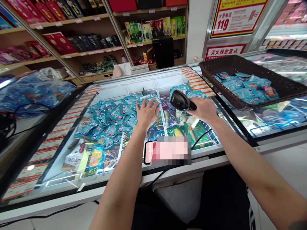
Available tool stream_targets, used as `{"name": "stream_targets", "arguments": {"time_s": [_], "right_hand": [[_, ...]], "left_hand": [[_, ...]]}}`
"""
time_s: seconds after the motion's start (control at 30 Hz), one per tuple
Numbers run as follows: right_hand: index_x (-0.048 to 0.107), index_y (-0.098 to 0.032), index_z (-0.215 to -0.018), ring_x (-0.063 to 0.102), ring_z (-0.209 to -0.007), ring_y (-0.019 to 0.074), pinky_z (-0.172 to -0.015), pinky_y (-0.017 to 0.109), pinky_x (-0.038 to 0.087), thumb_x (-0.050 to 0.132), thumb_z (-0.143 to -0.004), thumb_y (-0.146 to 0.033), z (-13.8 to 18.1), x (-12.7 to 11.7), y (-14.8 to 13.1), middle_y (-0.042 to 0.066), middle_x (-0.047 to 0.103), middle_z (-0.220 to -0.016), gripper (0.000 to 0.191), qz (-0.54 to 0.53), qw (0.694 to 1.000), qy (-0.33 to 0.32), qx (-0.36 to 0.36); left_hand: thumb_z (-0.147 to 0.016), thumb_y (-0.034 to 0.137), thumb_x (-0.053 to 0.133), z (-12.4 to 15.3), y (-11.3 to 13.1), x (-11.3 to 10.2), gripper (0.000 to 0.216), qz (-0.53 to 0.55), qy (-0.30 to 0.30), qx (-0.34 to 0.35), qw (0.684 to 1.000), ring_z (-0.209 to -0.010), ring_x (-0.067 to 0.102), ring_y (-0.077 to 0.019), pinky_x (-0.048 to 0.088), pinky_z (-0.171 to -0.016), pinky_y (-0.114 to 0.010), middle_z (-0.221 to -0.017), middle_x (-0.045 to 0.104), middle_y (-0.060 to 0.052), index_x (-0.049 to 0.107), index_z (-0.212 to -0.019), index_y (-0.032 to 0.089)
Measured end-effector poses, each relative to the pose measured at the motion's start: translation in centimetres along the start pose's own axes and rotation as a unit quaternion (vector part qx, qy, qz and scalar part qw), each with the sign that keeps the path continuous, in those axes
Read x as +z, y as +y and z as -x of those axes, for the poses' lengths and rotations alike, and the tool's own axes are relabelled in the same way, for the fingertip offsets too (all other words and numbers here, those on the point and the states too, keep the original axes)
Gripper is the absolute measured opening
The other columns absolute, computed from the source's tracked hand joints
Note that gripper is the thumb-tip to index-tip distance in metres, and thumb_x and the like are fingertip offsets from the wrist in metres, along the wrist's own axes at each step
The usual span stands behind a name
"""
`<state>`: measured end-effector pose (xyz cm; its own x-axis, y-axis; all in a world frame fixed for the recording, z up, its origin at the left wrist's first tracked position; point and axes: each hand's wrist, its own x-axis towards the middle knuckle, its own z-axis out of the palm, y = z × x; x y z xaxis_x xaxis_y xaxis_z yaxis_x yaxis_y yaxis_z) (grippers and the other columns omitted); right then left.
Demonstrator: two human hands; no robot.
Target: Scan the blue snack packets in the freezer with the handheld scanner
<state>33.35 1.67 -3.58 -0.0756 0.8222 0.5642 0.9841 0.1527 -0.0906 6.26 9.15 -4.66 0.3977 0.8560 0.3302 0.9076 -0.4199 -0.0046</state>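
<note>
A blurred phone (168,150) on the freezer's rim (168,174) hides its screen. The left hand (146,113), fingers spread, rests on blue packets (112,118); the right hand (203,108) grips a black scanner (181,99) above them, beside a brown basket (283,86).

This is a shop, a small grocery by the look of it. A chest freezer (134,80) at twelve o'clock holds heaps of wrapped ice creams (110,118), price tags (59,127) lining its edge. Wooden shelves (72,54) at ten o'clock carry boxed goods, and a barcode scanner (181,100) (black, corded) settles it.
</note>
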Motion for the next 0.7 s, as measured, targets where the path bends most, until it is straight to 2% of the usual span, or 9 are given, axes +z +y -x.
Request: {"name": "stream_targets", "arguments": {"time_s": [0.23, 0.53, 0.7], "right_hand": [[0.073, -0.023, -0.107, 0.066, -0.078, 0.0215, -0.059, 0.030, 0.032, 0.059, -0.084, -0.050, 0.2, -0.1, -0.2, 0.004, 0.075, -0.087, 0.038, -0.011, 1.000, -0.006, -0.009], [0.072, -0.024, -0.112, 0.066, -0.076, 0.0207, -0.060, 0.029, 0.033, 0.061, -0.083, -0.048, 0.3, -0.3, -0.1, 0.003, 0.075, -0.088, 0.039, -0.019, 0.999, -0.026, -0.002], [0.072, -0.024, -0.106, 0.067, -0.078, 0.0221, -0.061, 0.029, 0.034, 0.061, -0.082, -0.048, 0.2, -0.5, 0.1, 0.004, 0.075, -0.089, 0.036, -0.011, 1.000, -0.011, 0.022]], "left_hand": [[-0.099, 0.040, 0.027, 0.8, -1.2, -0.5, 0.047, -0.013, 0.026, -0.007, 1.000, -0.142, 0.035, -0.0331, 0.021, -0.114, -0.067, -0.150, 0.050, -0.003, 0.054, -0.137, 0.036], [-0.093, 0.023, 0.035, 0.9, -2.5, -1.0, 0.051, -0.034, 0.002, 0.003, 0.999, -0.145, 0.032, -0.0322, 0.021, -0.114, -0.066, -0.152, 0.048, -0.002, 0.052, -0.139, 0.038], [-0.093, 0.026, 0.035, 1.4, -4.0, -1.4, 0.050, -0.022, 0.007, -0.002, 1.000, -0.145, 0.031, -0.0330, 0.019, -0.114, -0.068, -0.153, 0.047, -0.003, 0.053, -0.139, 0.037]]}}
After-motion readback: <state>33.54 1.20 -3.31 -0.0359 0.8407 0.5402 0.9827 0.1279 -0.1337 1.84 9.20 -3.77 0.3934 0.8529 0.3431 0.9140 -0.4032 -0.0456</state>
